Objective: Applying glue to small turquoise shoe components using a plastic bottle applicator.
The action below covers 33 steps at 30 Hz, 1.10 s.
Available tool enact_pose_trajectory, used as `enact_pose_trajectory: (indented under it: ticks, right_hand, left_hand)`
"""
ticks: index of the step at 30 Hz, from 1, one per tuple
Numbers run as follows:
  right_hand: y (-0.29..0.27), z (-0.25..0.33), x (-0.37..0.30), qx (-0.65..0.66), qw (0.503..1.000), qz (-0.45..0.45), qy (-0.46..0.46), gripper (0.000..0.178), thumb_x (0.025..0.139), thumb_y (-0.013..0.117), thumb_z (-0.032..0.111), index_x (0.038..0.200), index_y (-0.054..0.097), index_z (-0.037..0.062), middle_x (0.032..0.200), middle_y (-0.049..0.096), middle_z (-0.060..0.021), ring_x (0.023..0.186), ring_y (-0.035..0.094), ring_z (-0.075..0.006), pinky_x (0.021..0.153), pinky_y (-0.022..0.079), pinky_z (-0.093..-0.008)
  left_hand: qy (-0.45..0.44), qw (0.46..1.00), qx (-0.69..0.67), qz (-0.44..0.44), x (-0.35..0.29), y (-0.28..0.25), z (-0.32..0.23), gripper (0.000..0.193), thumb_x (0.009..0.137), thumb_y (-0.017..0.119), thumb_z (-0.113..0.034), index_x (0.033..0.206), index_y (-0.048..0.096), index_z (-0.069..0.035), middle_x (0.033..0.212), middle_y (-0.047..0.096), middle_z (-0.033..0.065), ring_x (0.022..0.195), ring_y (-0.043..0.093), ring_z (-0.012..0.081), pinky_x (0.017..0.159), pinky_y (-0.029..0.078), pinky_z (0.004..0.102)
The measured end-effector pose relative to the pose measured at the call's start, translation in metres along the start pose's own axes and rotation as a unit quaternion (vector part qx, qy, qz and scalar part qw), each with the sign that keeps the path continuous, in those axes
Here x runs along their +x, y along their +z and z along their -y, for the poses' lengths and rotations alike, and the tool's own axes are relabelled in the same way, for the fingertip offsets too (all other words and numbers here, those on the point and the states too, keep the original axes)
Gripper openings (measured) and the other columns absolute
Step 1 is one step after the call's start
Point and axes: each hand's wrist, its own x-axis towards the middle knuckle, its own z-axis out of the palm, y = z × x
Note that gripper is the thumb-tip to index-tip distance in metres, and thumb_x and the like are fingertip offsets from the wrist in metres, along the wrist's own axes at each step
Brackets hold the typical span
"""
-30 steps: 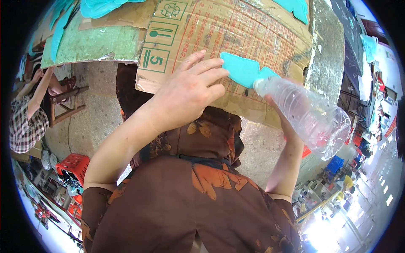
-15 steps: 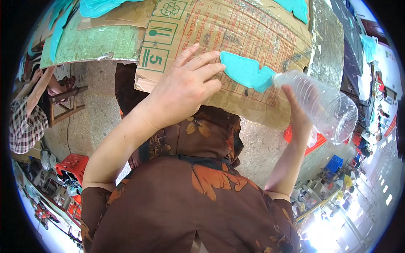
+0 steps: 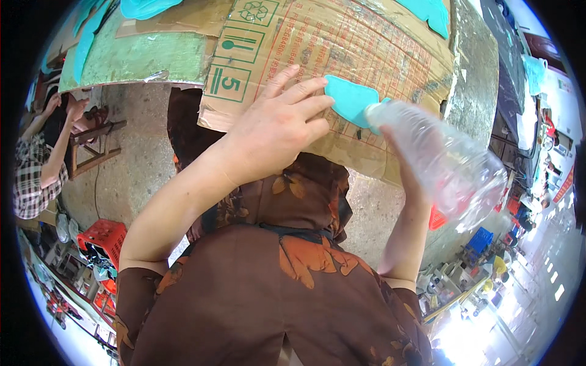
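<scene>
One view only, from the head camera looking down over a person in a brown top patterned with orange leaves. The left hand (image 3: 278, 131) lies flat and unclenched, fingers spread, pressing on a worn sheet of brown corrugated cardboard (image 3: 366, 67) that covers the desk; its fingertips touch the near edge of a flat turquoise foam cut-out (image 3: 349, 97) lying on that cardboard. The right hand (image 3: 408, 174) is mostly hidden behind a clear, crinkled plastic bottle (image 3: 442, 161), which it appears to be clasping around the lower body; the bottle is tilted so its neck points down and touches the right edge of the turquoise piece. The bottle looks light and thin-walled, likely to dent under a hard squeeze and a little slippery, so the ridged middle seems the surest place to hold it. The foam piece looks soft, thin and bendable, best pinned flat or lifted by an edge. It sits just between the two hands, directly beyond the left fingertips. More turquoise sheets (image 3: 146, 7) lie at the far edge of the desk. At the far left another person in a checked shirt (image 3: 33, 183) sits by a wooden stool (image 3: 91, 143), and a red plastic crate (image 3: 101, 238) stands on the concrete floor.
</scene>
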Motion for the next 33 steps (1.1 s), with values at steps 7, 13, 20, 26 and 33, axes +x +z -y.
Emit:
enact_pose_trajectory:
  ticks: [7,13,20,26,33]
  right_hand:
    - [0.028,0.032,0.014,-0.12,0.991,0.024,-0.058,0.051,0.074,0.087,0.013,0.116,0.062,0.0016,0.106,0.068,-0.0085,0.099,0.064,-0.0176,0.09,0.05,-0.0326]
    - [0.006,0.019,0.004,0.062,0.995,0.082,0.016,0.049,0.076,0.087,0.016,0.114,0.062,-0.0002,0.105,0.068,-0.0081,0.098,0.063,-0.0169,0.088,0.049,-0.0323]
    - [0.032,0.027,0.006,-0.158,0.978,0.062,-0.122,0.054,0.074,0.089,0.021,0.116,0.06,0.001,0.106,0.067,-0.0086,0.099,0.063,-0.0184,0.089,0.049,-0.0332]
    - [0.003,0.0,0.021,-0.239,0.965,0.017,-0.105,0.047,0.076,0.086,0.013,0.114,0.062,0.0006,0.103,0.068,-0.0072,0.095,0.063,-0.0163,0.086,0.05,-0.0316]
    - [0.018,0.027,0.006,-0.022,0.985,0.159,-0.068,0.047,0.076,0.085,0.011,0.114,0.061,0.0001,0.108,0.067,-0.0064,0.095,0.063,-0.0156,0.084,0.051,-0.0308]
  left_hand:
    - [-0.008,1.0,-0.013,-0.017,-0.003,0.0,-0.004,0.012,0.082,0.061,-0.007,0.091,0.068,-0.009,0.125,0.061,0.0058,0.132,0.046,0.0277,0.115,0.027,0.0534]
    - [-0.025,0.999,-0.013,-0.018,-0.017,-0.008,0.004,0.013,0.08,0.061,-0.006,0.091,0.068,-0.009,0.124,0.061,0.0061,0.131,0.047,0.0286,0.115,0.028,0.0532]
    - [-0.015,0.999,-0.038,-0.029,-0.02,-0.006,0.002,0.014,0.078,0.063,-0.006,0.091,0.068,-0.009,0.123,0.061,0.0073,0.13,0.048,0.0296,0.114,0.029,0.0528]
    - [-0.034,0.998,-0.031,-0.042,-0.025,-0.013,0.005,0.012,0.08,0.062,-0.008,0.09,0.068,-0.009,0.122,0.061,0.0069,0.13,0.048,0.0295,0.114,0.029,0.0529]
    - [-0.025,0.999,-0.033,-0.028,-0.029,-0.008,0.004,0.012,0.079,0.063,-0.007,0.09,0.068,-0.009,0.122,0.061,0.007,0.13,0.047,0.0297,0.114,0.03,0.0529]
